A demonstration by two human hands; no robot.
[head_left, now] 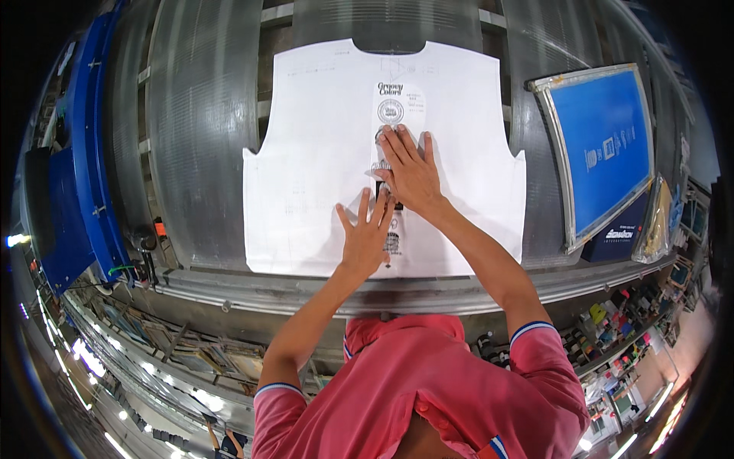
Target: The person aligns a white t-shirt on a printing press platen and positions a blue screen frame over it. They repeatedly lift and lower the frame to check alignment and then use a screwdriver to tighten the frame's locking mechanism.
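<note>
A white shirt-shaped sheet [321, 153] lies flat on the grey ribbed table, its neckline cutout at the far edge. Down its middle runs a narrow strip with black printed emblems [391, 112]. My right hand [413, 170] lies flat over the middle of that strip, fingers pointing away from me. Lower and to the left, my left hand [368, 233] rests with spread fingers on the sheet, its fingertips at the strip's edge near a dark printed patch. Neither hand grasps anything. Part of the print is hidden under both hands.
On the right a blue screen-printing frame [608, 149] leans over a dark blue box [614, 232], with a clear plastic bag [652, 226] beside it. Blue panels [95, 153] stand at the left. A metal rail [229, 289] borders the table's near edge.
</note>
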